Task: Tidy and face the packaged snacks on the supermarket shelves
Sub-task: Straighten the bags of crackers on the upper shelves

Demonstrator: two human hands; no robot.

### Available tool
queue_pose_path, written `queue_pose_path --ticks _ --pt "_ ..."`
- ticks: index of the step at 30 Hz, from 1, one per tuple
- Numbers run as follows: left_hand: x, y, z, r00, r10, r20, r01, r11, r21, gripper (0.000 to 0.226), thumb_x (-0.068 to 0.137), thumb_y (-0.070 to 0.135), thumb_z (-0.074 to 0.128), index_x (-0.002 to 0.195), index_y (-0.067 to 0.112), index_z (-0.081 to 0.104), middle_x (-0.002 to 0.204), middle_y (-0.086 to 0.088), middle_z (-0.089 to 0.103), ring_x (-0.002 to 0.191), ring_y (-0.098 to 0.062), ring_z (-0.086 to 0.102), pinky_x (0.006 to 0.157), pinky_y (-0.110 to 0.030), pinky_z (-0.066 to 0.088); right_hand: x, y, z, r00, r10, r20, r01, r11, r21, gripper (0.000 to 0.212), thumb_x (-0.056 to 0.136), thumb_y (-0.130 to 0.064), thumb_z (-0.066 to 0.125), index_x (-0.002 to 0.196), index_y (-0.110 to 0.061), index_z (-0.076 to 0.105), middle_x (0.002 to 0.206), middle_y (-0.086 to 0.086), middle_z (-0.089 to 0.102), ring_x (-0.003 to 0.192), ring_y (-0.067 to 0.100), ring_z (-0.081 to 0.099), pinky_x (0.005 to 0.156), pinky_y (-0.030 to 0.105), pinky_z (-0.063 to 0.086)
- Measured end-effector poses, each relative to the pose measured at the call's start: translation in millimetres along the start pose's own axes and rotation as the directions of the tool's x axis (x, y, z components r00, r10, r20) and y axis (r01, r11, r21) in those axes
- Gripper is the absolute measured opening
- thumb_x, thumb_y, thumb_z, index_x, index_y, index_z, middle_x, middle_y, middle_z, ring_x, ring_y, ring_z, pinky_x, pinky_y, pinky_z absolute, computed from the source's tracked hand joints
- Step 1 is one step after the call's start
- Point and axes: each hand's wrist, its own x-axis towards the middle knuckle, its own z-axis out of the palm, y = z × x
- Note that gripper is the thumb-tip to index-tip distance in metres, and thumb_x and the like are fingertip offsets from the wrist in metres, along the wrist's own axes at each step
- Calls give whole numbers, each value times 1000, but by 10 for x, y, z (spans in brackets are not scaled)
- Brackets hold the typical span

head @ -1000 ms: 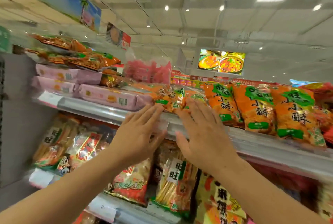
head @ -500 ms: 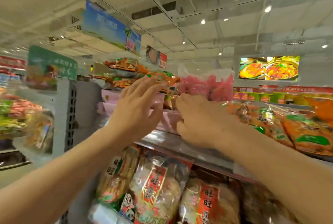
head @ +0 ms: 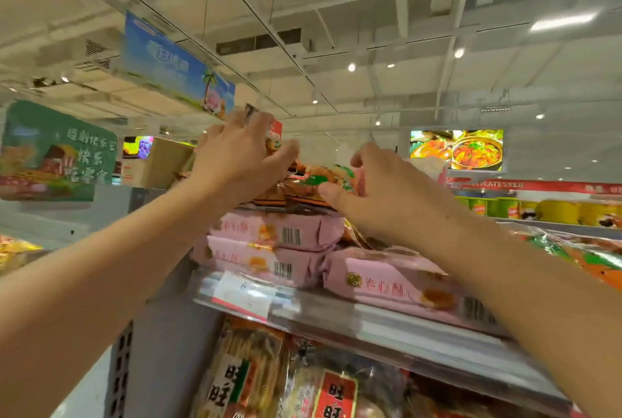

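Supermarket aisle, ceiling filling the upper half, top shelf (head: 353, 316) running from 8 to 4 o'clock with pink packs (head: 269, 235) stacked on it. Since a second ago both arms have risen from the shelf lip to the orange snack bags (head: 303, 182) heaped on the pink stack at centre, so tidying now targets that messy top pile. Left hand (head: 235, 161) lies over the heap at 11 o'clock, fingers spread and bent, thumb against a bag; right hand (head: 387, 188) at 1 o'clock curls onto the bags, grip unclear.
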Motion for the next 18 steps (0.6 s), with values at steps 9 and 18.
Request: queue_pose_path --ticks 9,18 --pt "182 -108 138 980 -6 198 -1 999 37 85 80 68 46 146 18 26 118 -13 61 92 -30 55 75 -37 47 307 -139 409 983 151 108 -167 973 157 52 88 -51 55 134 -30 46 128 2 59 82 9 46 58 18 32" --pt "92 -139 34 987 148 -60 -159 950 -269 78 80 58 60 142 31 20 119 -11 52 103 -33 55 79 -40 40 144 -88 298 976 100 -195 -71 986 154 57 79 -42 74 130 -32 50 130 -5 52 107 8 48 84 24 39"
